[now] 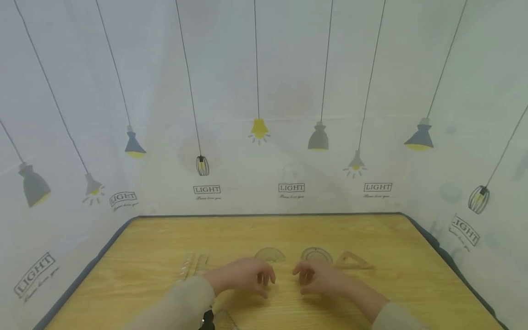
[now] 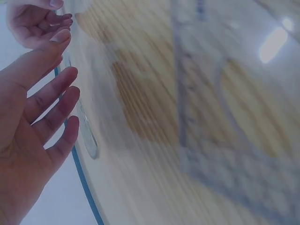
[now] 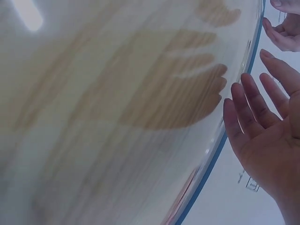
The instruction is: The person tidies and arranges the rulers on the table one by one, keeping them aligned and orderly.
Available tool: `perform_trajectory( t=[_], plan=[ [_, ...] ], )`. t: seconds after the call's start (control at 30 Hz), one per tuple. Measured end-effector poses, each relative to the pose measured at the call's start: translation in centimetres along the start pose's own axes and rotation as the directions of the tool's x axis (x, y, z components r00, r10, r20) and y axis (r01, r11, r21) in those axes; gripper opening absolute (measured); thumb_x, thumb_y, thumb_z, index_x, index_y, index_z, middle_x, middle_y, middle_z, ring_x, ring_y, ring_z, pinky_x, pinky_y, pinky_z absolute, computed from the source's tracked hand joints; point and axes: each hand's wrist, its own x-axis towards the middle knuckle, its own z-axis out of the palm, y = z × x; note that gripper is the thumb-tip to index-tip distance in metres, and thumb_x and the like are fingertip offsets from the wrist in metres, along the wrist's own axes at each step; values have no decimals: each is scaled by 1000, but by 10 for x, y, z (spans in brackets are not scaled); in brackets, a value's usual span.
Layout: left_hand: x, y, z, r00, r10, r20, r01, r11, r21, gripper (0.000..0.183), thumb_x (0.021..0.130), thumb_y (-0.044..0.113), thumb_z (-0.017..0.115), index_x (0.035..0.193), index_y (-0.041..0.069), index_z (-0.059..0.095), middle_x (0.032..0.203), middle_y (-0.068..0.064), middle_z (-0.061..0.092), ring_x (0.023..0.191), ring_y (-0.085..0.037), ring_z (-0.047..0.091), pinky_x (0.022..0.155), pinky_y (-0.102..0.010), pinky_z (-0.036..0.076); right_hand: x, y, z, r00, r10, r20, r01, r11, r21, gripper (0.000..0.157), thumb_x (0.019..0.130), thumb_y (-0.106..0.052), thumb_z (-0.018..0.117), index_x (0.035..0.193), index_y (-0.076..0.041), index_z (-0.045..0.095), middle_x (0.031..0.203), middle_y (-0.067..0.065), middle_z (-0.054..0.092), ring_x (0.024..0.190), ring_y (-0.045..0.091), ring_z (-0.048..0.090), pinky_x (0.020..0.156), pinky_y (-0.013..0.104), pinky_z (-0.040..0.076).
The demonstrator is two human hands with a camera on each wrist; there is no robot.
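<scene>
Both hands hover over the wooden table with loosely bent fingers and nothing in them. My left hand (image 1: pixel 247 276) is just in front of a clear half-round protractor (image 1: pixel 270 255). My right hand (image 1: pixel 323 278) faces it across a small gap, overlapping the near edge of a second protractor with a ringed scale (image 1: pixel 316 253). To the right of that hand lies an orange-tinted set square (image 1: pixel 354 260). Below the left forearm, a clear set square (image 1: pixel 224 319) is partly hidden; the left wrist view shows the set square (image 2: pixel 182 117) large and close.
Two clear rulers, one on the left (image 1: pixel 186 266) and one beside it (image 1: pixel 202 264), lie left of the left hand. A dark-edged wooden table (image 1: pixel 165 233) meets walls printed with hanging lamps. A black watch-like band (image 1: pixel 207 320) shows at the left sleeve.
</scene>
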Motion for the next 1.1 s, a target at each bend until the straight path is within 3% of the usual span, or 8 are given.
perform_trajectory(
  t=[0.13,0.33,0.43,0.57,0.67,1.1],
  plan=[
    [20,6,3,1000,-7,-8,7,1000,-19,28,78,25,83,101,20,69,81,16,59,73,2,54,67,-16,46,-12,10,-14,1000,12,-28,-12,1000,15,40,76,-7,80,112,-2,63,94,3,61,88,23,57,76,30,51],
    [46,17,7,998,53,-31,-52,998,29,29,77,28,83,102,19,70,81,16,63,73,4,56,67,-12,44,-27,23,-34,999,24,-34,-23,999,25,43,78,-10,79,116,0,62,98,6,62,89,26,58,75,29,51],
    [56,20,10,999,23,-36,-23,1000,20,30,78,31,82,104,21,69,81,18,62,73,5,56,68,-14,45,-32,31,-43,999,28,-46,-27,1000,12,43,79,-11,80,117,0,63,98,5,63,87,23,60,73,28,52],
    [70,25,14,998,-37,-43,33,995,-90,30,80,31,81,105,22,68,85,17,62,77,3,56,70,-19,47,-38,42,-56,995,61,-75,-62,998,-1,41,80,-11,78,117,0,63,99,5,63,88,22,61,73,28,53],
    [82,29,16,997,-44,-56,36,990,-134,29,81,32,80,106,23,69,89,17,62,80,2,56,71,-20,48,-42,48,-66,991,92,-101,-94,995,-19,41,81,-14,78,117,-2,63,99,4,63,90,24,60,75,30,52],
    [134,47,42,988,-17,-155,3,996,-92,31,81,33,80,108,24,69,98,19,62,90,3,55,79,-17,46,-63,76,-97,992,53,-118,-66,992,-108,41,79,-14,79,115,2,64,95,6,64,84,21,62,72,30,53]
  ],
)
